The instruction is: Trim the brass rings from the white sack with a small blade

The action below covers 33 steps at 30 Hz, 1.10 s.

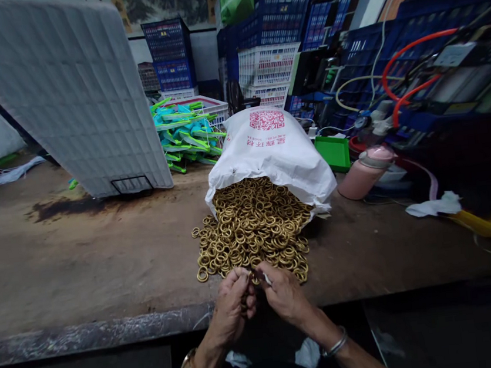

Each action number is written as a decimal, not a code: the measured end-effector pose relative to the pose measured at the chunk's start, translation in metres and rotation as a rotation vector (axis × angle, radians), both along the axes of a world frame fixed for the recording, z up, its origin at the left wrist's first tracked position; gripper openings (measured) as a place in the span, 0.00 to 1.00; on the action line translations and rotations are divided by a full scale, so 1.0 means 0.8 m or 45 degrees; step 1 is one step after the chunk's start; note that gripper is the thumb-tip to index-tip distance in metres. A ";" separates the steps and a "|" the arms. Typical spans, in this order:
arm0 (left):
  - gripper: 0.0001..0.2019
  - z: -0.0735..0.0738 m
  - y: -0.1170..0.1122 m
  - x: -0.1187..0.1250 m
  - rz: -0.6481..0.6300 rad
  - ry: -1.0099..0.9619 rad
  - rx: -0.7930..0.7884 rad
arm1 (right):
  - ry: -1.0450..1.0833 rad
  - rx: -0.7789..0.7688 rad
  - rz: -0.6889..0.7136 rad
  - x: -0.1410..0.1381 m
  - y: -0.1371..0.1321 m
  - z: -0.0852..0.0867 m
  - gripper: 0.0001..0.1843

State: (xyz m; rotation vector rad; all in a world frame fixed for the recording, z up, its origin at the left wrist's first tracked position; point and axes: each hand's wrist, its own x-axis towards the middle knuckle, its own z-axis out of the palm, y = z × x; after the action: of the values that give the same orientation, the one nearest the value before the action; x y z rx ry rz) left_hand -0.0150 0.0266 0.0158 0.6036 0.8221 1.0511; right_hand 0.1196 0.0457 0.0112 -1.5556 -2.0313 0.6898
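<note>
Many brass-coloured rings (252, 239) spill from the mouth of a white sack (263, 146) onto the brown table. At the near edge of the pile, my left hand (234, 300) is closed, with some rings showing among its curled fingers. Close beside it, my right hand (282, 292) has thumb and fingers pinched together. Its fingertips almost meet those of the left, in front of the loose rings. Whatever the right fingers pinch is too small and too hidden to name.
Behind the sack lies a heap of green and blue plastic pieces (186, 131). A white ribbed panel (81, 102) stands at left. To the right are a green tray (333, 153), a pink bottle (364, 176) and orange hoses (392, 70). Blue crates (168, 54) are stacked behind.
</note>
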 end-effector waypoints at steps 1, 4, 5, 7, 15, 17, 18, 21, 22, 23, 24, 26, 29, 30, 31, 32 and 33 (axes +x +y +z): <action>0.15 0.000 0.000 0.001 0.004 0.021 0.012 | -0.077 0.004 0.033 0.000 -0.003 0.001 0.10; 0.15 -0.001 -0.001 0.003 0.023 0.115 0.064 | -0.234 -0.016 0.077 -0.002 -0.008 0.005 0.14; 0.15 -0.001 -0.002 0.003 0.023 0.149 0.076 | -0.272 -0.027 0.081 -0.003 -0.009 0.007 0.15; 0.15 -0.001 -0.004 0.002 0.011 0.193 0.074 | -0.349 -0.046 0.075 -0.005 -0.008 0.008 0.15; 0.11 0.011 -0.018 -0.004 -0.107 -0.007 0.005 | -0.600 -0.016 -0.246 0.015 0.017 0.001 0.13; 0.12 0.011 -0.018 -0.004 -0.098 -0.041 -0.005 | -0.556 0.074 -0.291 0.021 0.026 0.003 0.13; 0.12 0.011 -0.017 -0.004 -0.093 -0.040 -0.011 | -0.519 0.136 -0.299 0.022 0.030 0.004 0.12; 0.13 0.008 -0.013 -0.004 -0.091 -0.015 -0.029 | -0.434 0.288 -0.301 0.018 0.042 0.007 0.10; 0.13 0.007 -0.012 -0.004 -0.088 -0.021 -0.034 | -0.428 0.310 -0.290 0.015 0.045 0.007 0.09; 0.12 0.007 -0.011 -0.005 -0.079 -0.038 -0.040 | -0.432 0.322 -0.273 0.012 0.047 0.007 0.09; 0.11 0.007 -0.010 -0.006 -0.074 -0.066 -0.046 | -0.440 0.324 -0.254 0.008 0.049 0.007 0.09; 0.08 0.008 -0.009 -0.009 -0.069 -0.140 -0.067 | -0.461 0.312 -0.229 0.003 0.052 0.007 0.09; 0.09 0.007 -0.008 -0.013 -0.089 -0.231 -0.124 | -0.447 0.292 -0.226 0.001 0.055 0.005 0.11; 0.09 0.005 -0.007 -0.015 -0.091 -0.254 -0.140 | -0.425 0.294 -0.221 0.002 0.055 0.005 0.12; 0.08 0.003 -0.005 -0.015 -0.088 -0.277 -0.152 | -0.395 0.300 -0.217 0.003 0.056 0.005 0.13; 0.08 0.001 -0.004 -0.015 -0.082 -0.298 -0.161 | -0.359 0.310 -0.217 0.005 0.056 0.004 0.13; 0.08 -0.001 -0.002 -0.015 -0.074 -0.312 -0.168 | -0.314 0.325 -0.222 0.007 0.056 0.003 0.13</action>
State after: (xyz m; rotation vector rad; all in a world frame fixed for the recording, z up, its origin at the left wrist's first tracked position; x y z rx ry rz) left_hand -0.0269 0.0246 0.0154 0.3755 0.6492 0.9868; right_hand 0.1252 0.0908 0.0138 -1.7036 -2.0278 0.1708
